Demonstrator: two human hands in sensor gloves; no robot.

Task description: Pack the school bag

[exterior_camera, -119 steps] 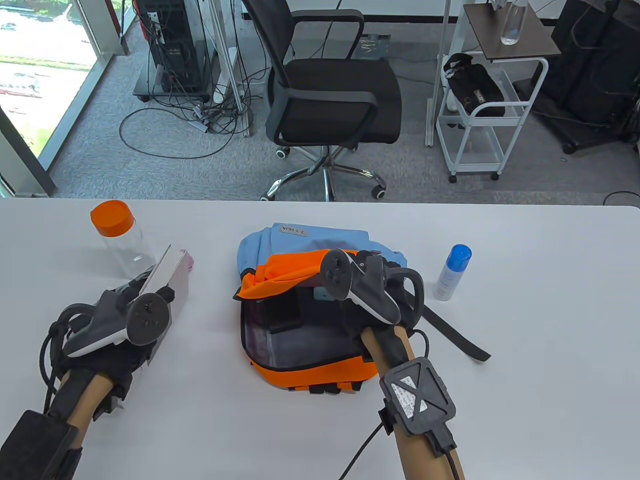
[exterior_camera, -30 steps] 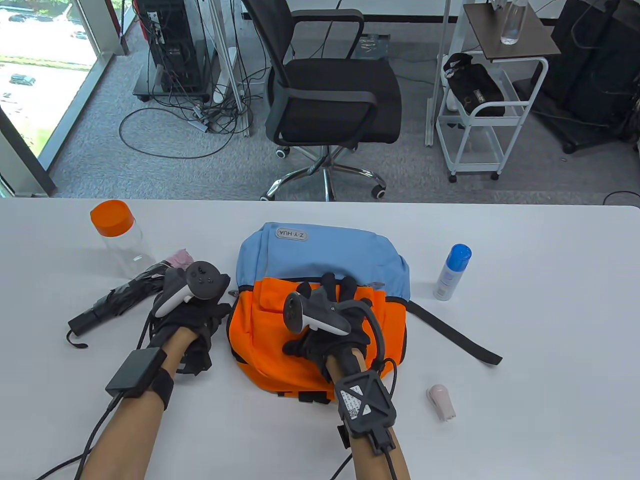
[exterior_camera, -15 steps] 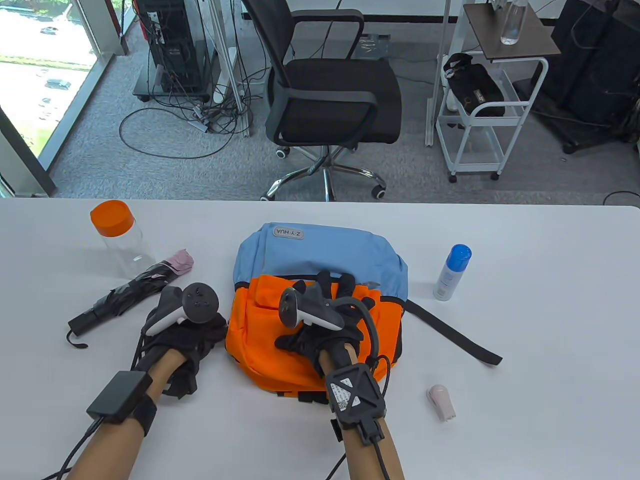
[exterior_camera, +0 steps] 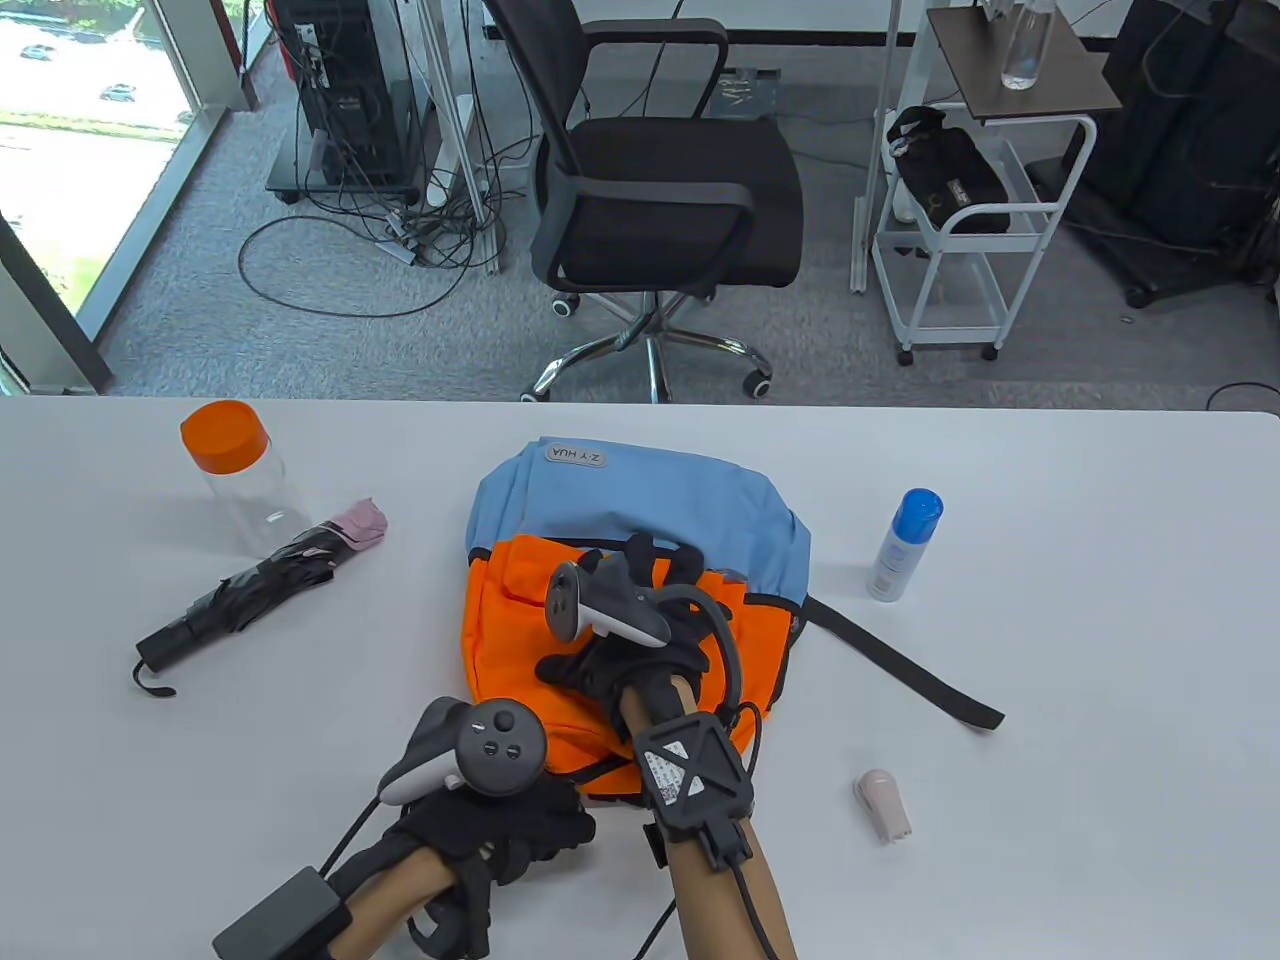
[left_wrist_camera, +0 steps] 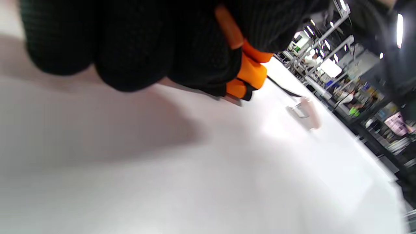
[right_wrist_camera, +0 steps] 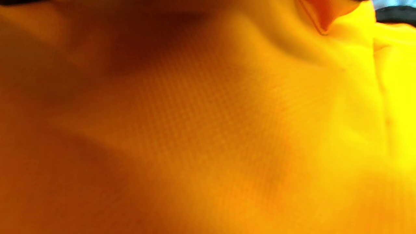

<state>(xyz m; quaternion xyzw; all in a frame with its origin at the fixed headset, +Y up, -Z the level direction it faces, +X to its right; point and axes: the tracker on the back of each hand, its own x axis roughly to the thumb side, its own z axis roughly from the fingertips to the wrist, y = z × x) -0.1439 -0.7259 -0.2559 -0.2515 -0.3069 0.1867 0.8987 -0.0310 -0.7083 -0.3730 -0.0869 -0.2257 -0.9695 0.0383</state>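
The blue and orange backpack (exterior_camera: 640, 500) lies flat mid-table, closed. My right hand (exterior_camera: 650, 575) rests palm down on its orange front, fingers spread toward the blue part; the right wrist view shows only orange fabric (right_wrist_camera: 227, 130) close up. My left hand (exterior_camera: 520, 820) is at the bag's near edge with its fingers curled. In the left wrist view its fingers (left_wrist_camera: 130, 48) grip orange fabric of the bag's edge (left_wrist_camera: 250, 70) against the table.
A folded black and pink umbrella (exterior_camera: 250, 590) and a clear bottle with an orange cap (exterior_camera: 235, 475) are left of the bag. A blue-capped spray bottle (exterior_camera: 905, 545), a black strap (exterior_camera: 900, 670) and a small pink object (exterior_camera: 882, 802) are to its right.
My left hand has moved from the bag's left side to its near edge and gripped the fabric there. The right hand stays on the orange front, and the bag has shifted slightly.
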